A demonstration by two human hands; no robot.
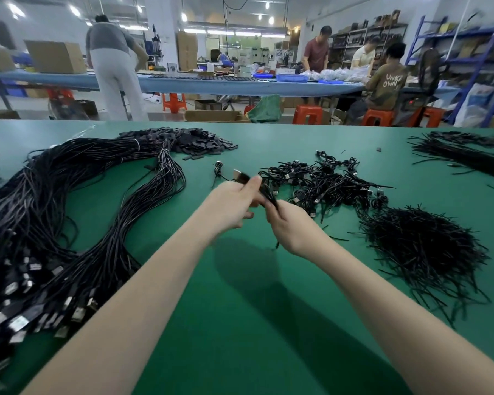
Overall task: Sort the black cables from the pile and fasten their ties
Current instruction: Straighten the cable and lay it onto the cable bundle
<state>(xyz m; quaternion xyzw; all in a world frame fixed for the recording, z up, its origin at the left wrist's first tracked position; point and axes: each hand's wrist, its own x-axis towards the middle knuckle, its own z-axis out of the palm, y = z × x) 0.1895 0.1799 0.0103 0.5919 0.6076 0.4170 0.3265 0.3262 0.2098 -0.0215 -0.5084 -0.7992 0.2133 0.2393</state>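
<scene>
Above the green table (240, 309), both hands hold one folded black cable (264, 192) with a metal plug end. My left hand (231, 206) pinches its upper part near the plug. My right hand (291, 226) grips its lower part, and a thin black end hangs below that fist. Just behind the hands lies a pile of tied cable coils (328, 183). A heap of loose black ties (422, 249) lies to the right. A big bundle of long untied cables (54, 212) covers the left side.
A single small coil (218, 169) lies left of the tied pile. Flat black pieces (194, 141) are heaped at the far middle. More long black strands (462, 155) lie at the far right. Several people work at a blue bench (183, 84) beyond the table.
</scene>
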